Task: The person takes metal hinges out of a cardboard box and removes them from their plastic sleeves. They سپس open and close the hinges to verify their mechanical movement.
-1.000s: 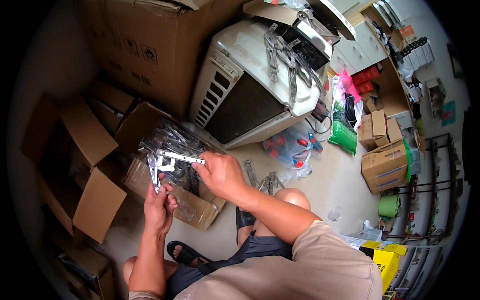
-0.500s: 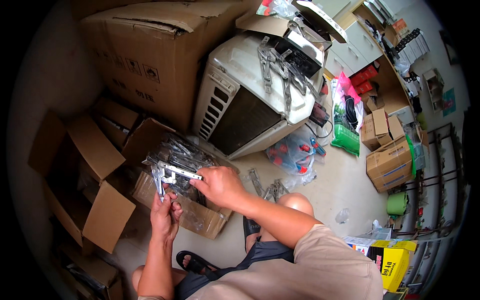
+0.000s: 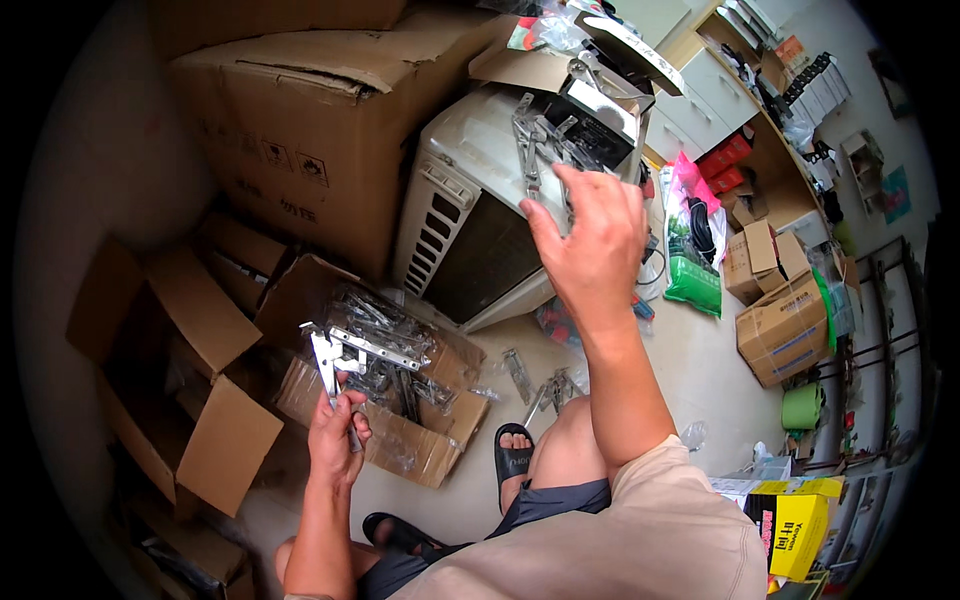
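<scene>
My left hand [image 3: 337,437] grips a folded metal bracket [image 3: 352,354] above an open cardboard box [image 3: 400,445] filled with more such metal parts in clear bags. My right hand [image 3: 592,243] is raised over the white appliance casing [image 3: 470,215], fingers pinched at a loose metal bracket [image 3: 527,160] lying in a pile on its top. Whether it has lifted the piece I cannot tell. My knee and a black sandal [image 3: 515,462] sit just right of the box.
A big brown carton [image 3: 290,130] stands behind. Several empty open boxes [image 3: 170,330] crowd the left. Loose brackets [image 3: 540,385] lie on the floor. A green bag [image 3: 695,282], stacked small cartons [image 3: 785,325], a green bucket [image 3: 803,405] and a yellow box [image 3: 800,525] sit right.
My right hand has let go of the bracket held by my left hand and risen up and right to the pile on the white casing. The left hand stays put.
</scene>
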`<state>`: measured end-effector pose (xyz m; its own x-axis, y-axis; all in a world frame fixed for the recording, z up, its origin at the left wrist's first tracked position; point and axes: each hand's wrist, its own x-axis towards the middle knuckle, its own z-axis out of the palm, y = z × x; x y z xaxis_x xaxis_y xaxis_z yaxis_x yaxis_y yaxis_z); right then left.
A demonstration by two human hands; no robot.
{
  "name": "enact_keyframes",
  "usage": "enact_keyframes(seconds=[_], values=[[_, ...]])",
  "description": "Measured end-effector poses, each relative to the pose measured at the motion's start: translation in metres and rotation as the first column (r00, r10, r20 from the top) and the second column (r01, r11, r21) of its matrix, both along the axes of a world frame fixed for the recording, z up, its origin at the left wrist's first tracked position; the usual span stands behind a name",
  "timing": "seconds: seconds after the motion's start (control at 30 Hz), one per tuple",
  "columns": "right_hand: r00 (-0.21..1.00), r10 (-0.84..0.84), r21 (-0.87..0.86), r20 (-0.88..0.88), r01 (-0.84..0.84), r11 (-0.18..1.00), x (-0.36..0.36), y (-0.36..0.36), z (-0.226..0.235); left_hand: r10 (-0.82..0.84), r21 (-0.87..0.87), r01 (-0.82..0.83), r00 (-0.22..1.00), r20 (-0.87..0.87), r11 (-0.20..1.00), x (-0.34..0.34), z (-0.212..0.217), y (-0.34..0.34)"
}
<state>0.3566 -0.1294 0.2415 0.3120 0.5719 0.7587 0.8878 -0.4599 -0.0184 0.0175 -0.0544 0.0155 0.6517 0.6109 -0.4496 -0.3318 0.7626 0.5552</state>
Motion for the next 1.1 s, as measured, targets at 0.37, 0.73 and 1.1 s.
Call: enact_keyframes(seconds=[0.37,0.73,1.1], values=[[0.992,0.089,0.026,0.085,-0.091,0.995,0.007,0.019,-0.021,-0.008,-0.004,0.008,1.000,-0.005,1.000,-0.003,-0.005,0.000],[0.993,0.120,0.059,0.021,-0.121,0.991,0.012,0.026,-0.032,-0.045,0.011,0.046,0.994,-0.102,0.999,0.006,-0.004,-0.003],[0.955,-0.169,0.337,-0.246,0.247,0.908,0.080,-0.028,-0.027,-0.006,-0.029,0.003,0.997,-0.080,1.000,0.003,-0.003,-0.001]])
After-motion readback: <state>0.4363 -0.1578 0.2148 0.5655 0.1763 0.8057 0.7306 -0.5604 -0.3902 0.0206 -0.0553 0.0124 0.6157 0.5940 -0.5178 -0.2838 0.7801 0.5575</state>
